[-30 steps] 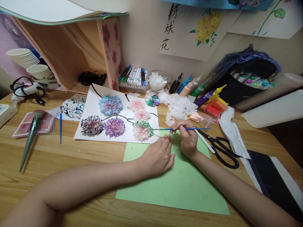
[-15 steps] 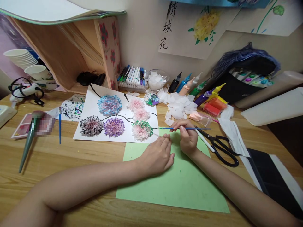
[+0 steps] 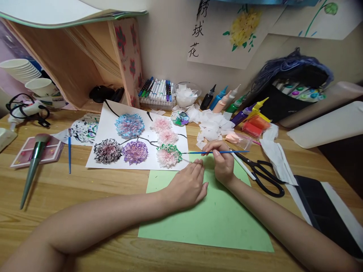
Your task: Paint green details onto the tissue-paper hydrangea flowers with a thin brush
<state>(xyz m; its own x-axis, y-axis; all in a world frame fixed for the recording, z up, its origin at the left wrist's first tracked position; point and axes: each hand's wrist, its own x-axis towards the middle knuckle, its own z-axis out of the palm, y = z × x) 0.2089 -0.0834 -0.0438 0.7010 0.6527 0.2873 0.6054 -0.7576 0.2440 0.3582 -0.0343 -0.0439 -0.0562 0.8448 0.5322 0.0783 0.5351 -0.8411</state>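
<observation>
My right hand [image 3: 222, 160] pinches a thin blue paintbrush [image 3: 235, 152], held almost level. Its tip points left and meets the edge of a pink paper flower [image 3: 167, 159] whose upper rim is painted green. That flower sits on a white sheet [image 3: 96, 124] with black painted branches, beside a blue-edged flower [image 3: 129, 125], a purple one [image 3: 135, 152], a black-edged one [image 3: 107, 151] and plain pink ones [image 3: 162, 124]. My left hand [image 3: 188, 183] lies flat, fingers stretched together, on a green sheet [image 3: 204, 230] and near the white sheet's lower right corner.
Paint bottles [image 3: 221, 99] and torn white paper [image 3: 212, 122] lie behind my hands. Black-handled scissors [image 3: 262, 170] rest right of my right hand. A large makeup brush [image 3: 34, 162] and another blue paintbrush [image 3: 69, 153] lie at left. Markers [image 3: 159, 90] stand behind the white sheet.
The whole view has shifted slightly. Both hands keep nearly the same places, and the paintbrush tip stays at the green-rimmed flower.
</observation>
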